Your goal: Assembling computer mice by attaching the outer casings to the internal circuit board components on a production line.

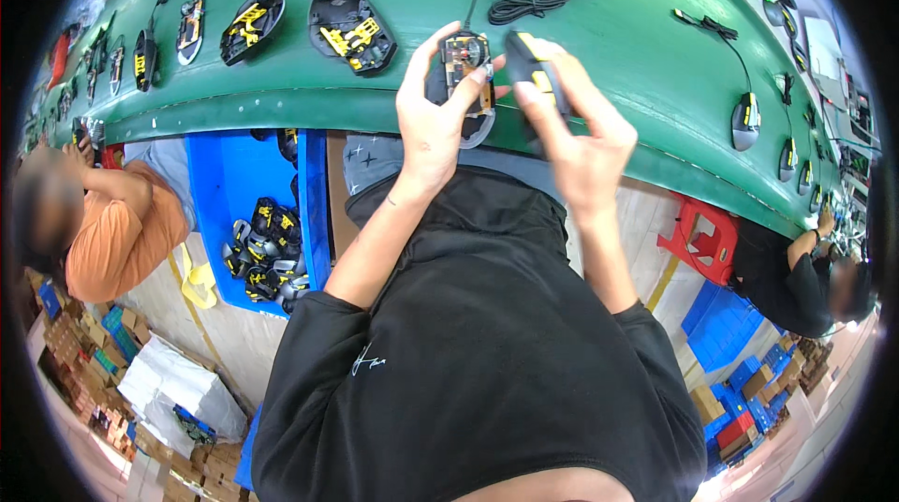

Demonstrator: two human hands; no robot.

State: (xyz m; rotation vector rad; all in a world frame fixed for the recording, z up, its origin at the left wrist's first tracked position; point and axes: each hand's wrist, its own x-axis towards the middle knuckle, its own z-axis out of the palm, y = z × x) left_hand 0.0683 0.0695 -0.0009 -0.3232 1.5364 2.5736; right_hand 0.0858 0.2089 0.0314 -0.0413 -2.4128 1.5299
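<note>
1. The left hand [433,123] was closed around an open mouse base [465,71], its circuit board facing up; the fingers [473,85] curled over the base's right edge, and the base hung just above the near edge of the green conveyor belt [599,43].
2. The right hand [576,132] gripped a black and yellow top shell [534,71] between thumb and fingers; the shell sat just beside the base, tilted on edge.
3. A coiled black cable [526,4] lay on the belt just beyond both hands.
4. Further open mouse shells [354,29] rested on the belt to the left; a finished black mouse [745,121] lay to the right.
5. A blue bin [229,184] of black and yellow parts [267,254] stood below the belt; a person in an orange shirt [117,230] sat beside it.
</note>
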